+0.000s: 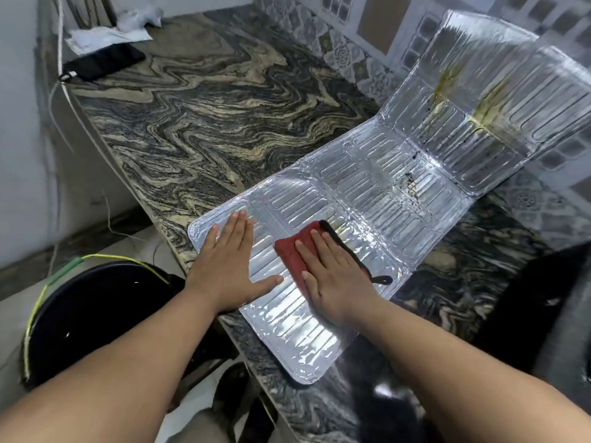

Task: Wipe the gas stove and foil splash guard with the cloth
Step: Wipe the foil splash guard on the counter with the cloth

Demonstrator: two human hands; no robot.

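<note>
The ribbed foil splash guard [377, 193] lies mostly flat across the marbled counter, and its far panels lean up against the tiled wall with yellow-brown stains on them. My left hand [230, 266] presses flat on the near-left panel, fingers spread, holding nothing. My right hand [332, 276] lies flat on top of a red cloth with a black edge [297, 251], pressing it onto the foil beside the left hand. A dark blurred shape at the right edge may be the stove [543, 308]; I cannot tell.
The marbled stone counter [208, 116] stretches away to the left. A black pouch [102, 63] and white papers [105, 36] lie at its far left corner. A black bucket with a yellow-green handle [92, 314] stands on the floor below the counter edge.
</note>
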